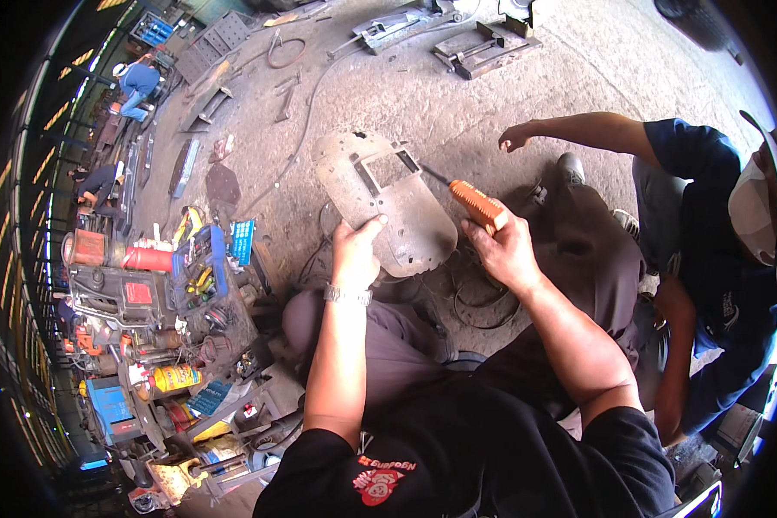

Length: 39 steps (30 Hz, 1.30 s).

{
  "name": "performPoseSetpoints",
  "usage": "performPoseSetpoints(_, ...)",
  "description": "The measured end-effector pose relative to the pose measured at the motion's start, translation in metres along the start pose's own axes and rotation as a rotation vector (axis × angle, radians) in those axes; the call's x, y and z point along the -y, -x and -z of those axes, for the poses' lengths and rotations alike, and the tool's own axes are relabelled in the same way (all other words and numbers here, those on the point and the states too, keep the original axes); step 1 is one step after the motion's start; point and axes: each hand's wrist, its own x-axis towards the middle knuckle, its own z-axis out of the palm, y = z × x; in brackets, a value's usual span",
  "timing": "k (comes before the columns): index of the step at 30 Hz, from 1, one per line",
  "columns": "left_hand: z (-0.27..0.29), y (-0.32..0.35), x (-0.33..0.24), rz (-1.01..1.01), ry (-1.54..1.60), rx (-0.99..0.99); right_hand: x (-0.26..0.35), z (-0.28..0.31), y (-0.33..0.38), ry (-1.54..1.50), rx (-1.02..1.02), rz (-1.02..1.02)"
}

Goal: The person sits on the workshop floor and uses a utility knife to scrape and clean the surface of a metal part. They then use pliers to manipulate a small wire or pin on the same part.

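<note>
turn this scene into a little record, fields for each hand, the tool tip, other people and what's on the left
left hand: left hand grips a grey plate with a rectangular window frame, thumb on top
right hand: right hand holds an orange-handled tool
tool tip: close to the plate's right edge; contact unclear
near person: co-worker at right, dark blue shirt, one arm outstretched
far people: two, upper left
left side: blue tray with tools, yellow container
</note>
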Motion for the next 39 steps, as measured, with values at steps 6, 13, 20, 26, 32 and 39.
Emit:
performPoseSetpoints(6, 0.008, 0.002, 0.002, 0.04, 0.096, -0.042, -0.033, -0.04, 0.004, -0.085, -0.084, -0.402)
performPoseSetpoints(13, 0.005, 0.007, -0.001, 0.044, 0.05, -0.021, -0.059, -0.064, 0.006, -0.334, -0.068, -0.521)
performPoseSetpoints(20, -0.008, 0.014, 0.004, 0.082, 0.261, -0.005, -0.055, -0.073, 0.01, -0.404, -0.164, -0.518)
performPoseSetpoints(26, -0.021, 0.028, 0.024, -0.086, 0.182, -0.024, -0.057, -0.075, 0.01, -0.445, -0.183, -0.516)
performPoseSetpoints(32, -0.015, 0.029, 0.028, 0.02, 0.314, 0.002, -0.063, -0.082, 0.012, -0.405, -0.207, -0.488)
performPoseSetpoints(39, -0.024, 0.031, 0.045, -0.152, 0.149, -0.073, -0.064, -0.088, 0.012, -0.442, -0.262, -0.485)
